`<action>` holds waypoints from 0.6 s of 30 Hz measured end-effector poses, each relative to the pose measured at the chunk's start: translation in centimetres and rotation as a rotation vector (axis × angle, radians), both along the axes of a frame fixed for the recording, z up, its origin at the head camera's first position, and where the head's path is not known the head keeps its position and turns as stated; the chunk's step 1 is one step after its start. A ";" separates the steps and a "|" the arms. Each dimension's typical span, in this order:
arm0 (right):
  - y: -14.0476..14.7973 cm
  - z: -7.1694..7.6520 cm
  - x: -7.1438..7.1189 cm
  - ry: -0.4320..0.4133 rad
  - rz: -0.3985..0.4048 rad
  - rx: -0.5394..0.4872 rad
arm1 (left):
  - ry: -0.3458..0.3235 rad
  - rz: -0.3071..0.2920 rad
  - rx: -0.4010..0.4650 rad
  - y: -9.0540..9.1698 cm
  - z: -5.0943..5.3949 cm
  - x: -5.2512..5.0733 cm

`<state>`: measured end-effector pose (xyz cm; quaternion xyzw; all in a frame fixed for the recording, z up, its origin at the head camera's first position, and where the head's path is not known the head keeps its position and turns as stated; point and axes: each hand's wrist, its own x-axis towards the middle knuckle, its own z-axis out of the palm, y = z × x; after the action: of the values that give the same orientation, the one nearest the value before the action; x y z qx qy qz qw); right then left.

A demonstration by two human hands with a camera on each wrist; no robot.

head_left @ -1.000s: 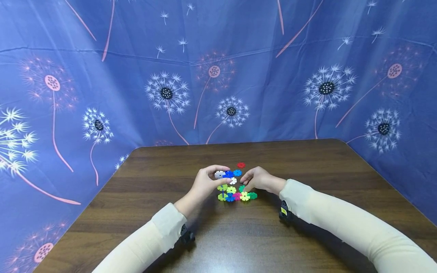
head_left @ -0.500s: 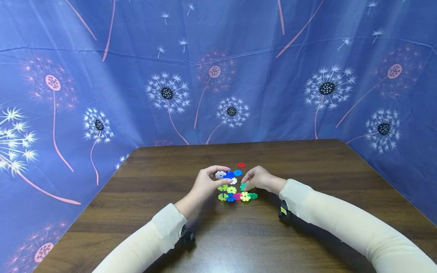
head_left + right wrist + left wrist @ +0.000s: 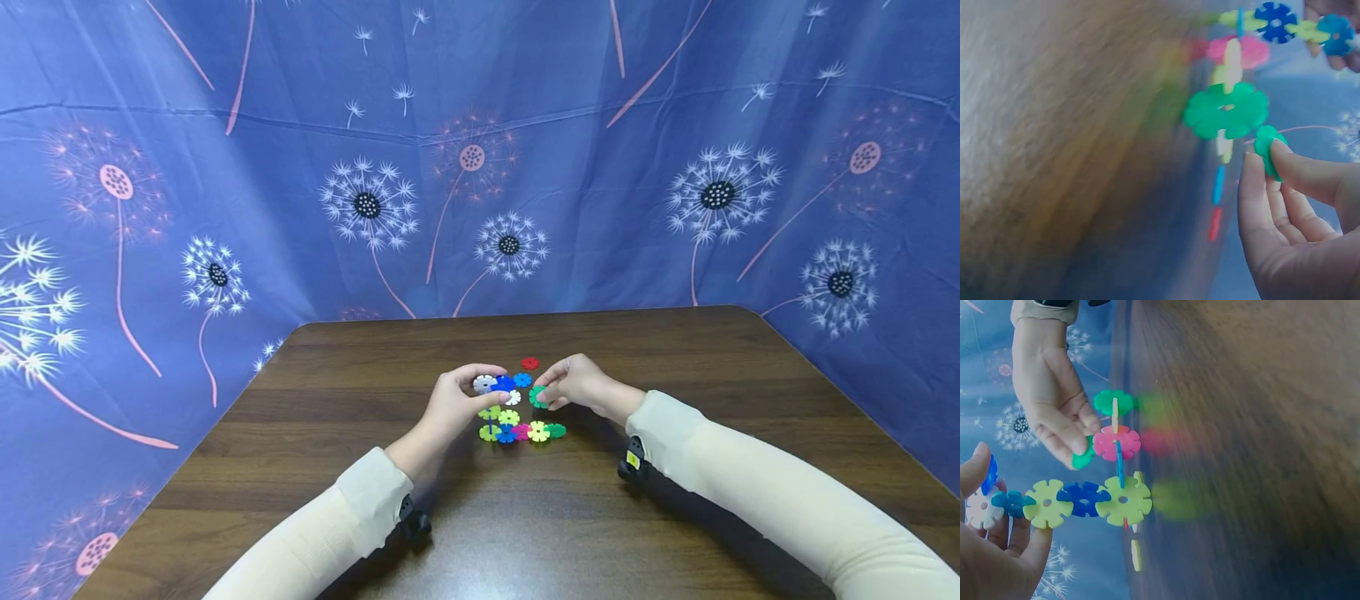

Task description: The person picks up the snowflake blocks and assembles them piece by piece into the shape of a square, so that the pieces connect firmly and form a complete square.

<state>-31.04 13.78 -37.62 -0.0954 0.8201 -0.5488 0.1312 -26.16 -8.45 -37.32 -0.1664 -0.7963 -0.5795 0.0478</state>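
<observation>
Discs, slotted and petal-edged, make up the work, which stands near the middle of the counter (image 3: 480,533). Along its foot, a row runs toward the right edge: yellow-green disc (image 3: 1124,507), blue disc (image 3: 506,434), pink disc (image 3: 1116,447), yellow disc (image 3: 538,432) and, at the end, green end disc (image 3: 1207,114). From the row's left end rises a column of joined discs (image 3: 1085,501), blue and yellow-green by turns, with a white top disc (image 3: 984,512) and a bright blue disc (image 3: 989,475) beside it. The left hand (image 3: 452,400) has its grip around that upper end. The right hand (image 3: 581,386) pinches a loose green disc (image 3: 1266,151) between thumb and fingers, raised above the counter near the row's right end — apart from it in the head view. Four loose discs lie toward the far edge: pale yellow disc (image 3: 508,417), small white disc (image 3: 512,398), light blue disc (image 3: 522,380) and red disc (image 3: 530,363). The step in hand looks like adding one more piece — onto which neighbour, I cannot tell. The next move probably calls for lining up slot with slot, crosswise, and pressing while the left grip steadies the column.
</observation>
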 end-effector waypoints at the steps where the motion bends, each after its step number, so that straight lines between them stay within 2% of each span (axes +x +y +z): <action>1: 0.0 0.3 0.1 0.010 0.000 -0.009 | 0.003 0.000 0.001 0.0 0.0 0.0; 11: -0.5 2.9 1.7 0.092 0.046 -0.078 | -0.006 0.012 0.020 0.2 0.3 0.4; 18: -0.7 3.9 2.7 0.119 0.056 -0.082 | -0.013 0.041 0.015 0.3 0.4 0.6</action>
<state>-28.32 13.07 -33.74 -0.1559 0.8002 -0.5715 0.0934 -25.53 -8.15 -36.91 -0.1460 -0.7955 -0.5855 0.0557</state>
